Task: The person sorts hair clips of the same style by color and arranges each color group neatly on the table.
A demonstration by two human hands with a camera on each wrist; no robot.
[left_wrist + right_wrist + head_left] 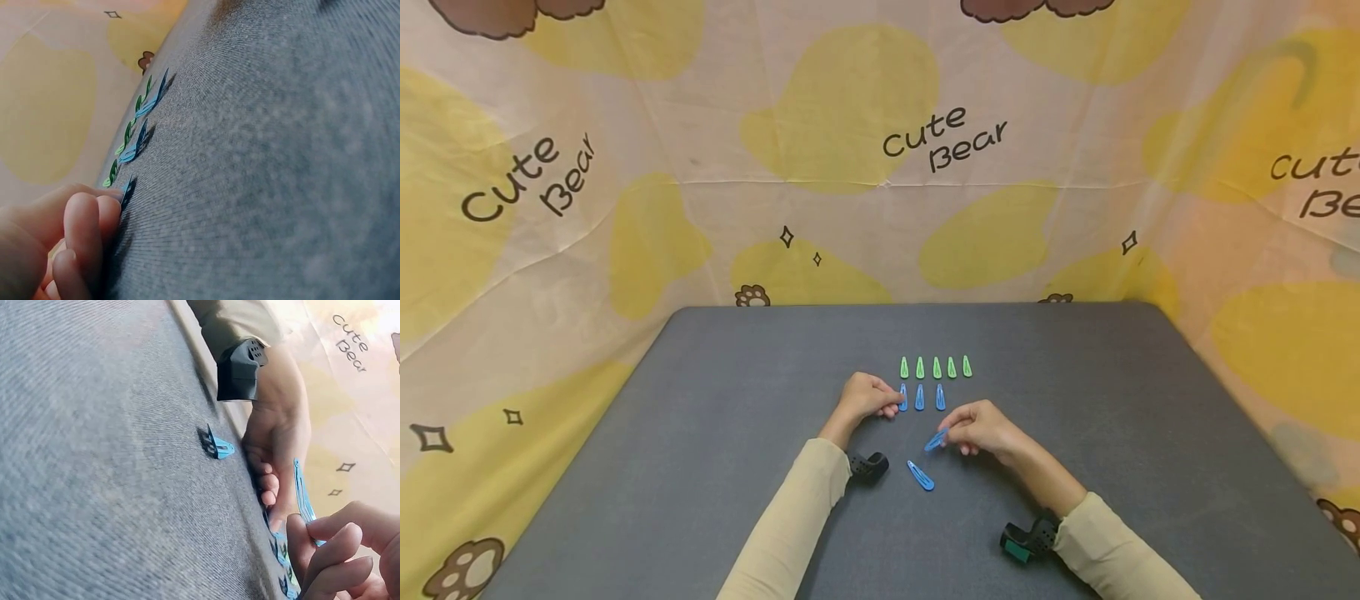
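My right hand (pixel 983 429) pinches a blue snap hair clip (pixel 301 490) between thumb and forefinger, its narrow end pointing away from the fingertips in the right wrist view. With curled fingers, my left hand (pixel 867 395) pinches the leftmost blue hair clip (pixel 903 398) of a short row at its left side; the fingertips partly hide that clip in the left wrist view. Two more blue clips, a middle one (pixel 920 397) and a right one (pixel 940 397), continue this row. Another blue clip (pixel 921 476) lies slanted on the table, nearer me.
Behind the blue row, several green hair clips (pixel 936 367) stand in a line on the grey table (pixel 737 358). A patterned cloth (pixel 850 125) hangs behind the table's far edge. Black bands sit on both wrists, the right one (pixel 1030 537) with a green patch.
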